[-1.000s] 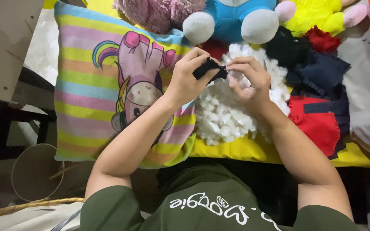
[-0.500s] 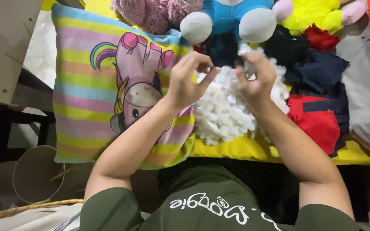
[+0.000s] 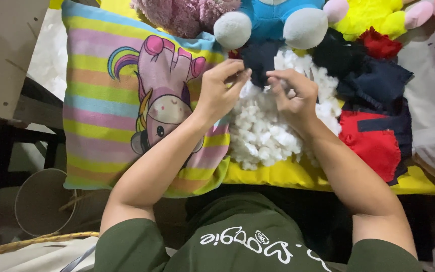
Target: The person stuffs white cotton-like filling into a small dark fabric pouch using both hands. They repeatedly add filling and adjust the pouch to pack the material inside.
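Two hands, left hand (image 3: 222,90) and right hand (image 3: 290,93), pinch dark fabric piece (image 3: 260,60) at twelve o'clock above white stuffing pile (image 3: 263,136).

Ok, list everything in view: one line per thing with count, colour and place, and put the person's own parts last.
striped pillow: 1, pastel stripes with a cartoon unicorn, left, under the left forearm
white stuffing: 1 pile, white, centre, under both hands
dark fabric piece: 1, navy, held at the fingertips of both hands
blue plush toy: 1, blue with grey paws, top centre
pink plush toy: 1, dusty pink, top left of centre
yellow plush toy: 1, yellow, top right
red and navy cloth: 1 heap, right of the stuffing
yellow sheet: 1, yellow, beneath everything
round basket: 1, pale, lower left
left hand: 1, pinching the fabric
right hand: 1, pinching the fabric
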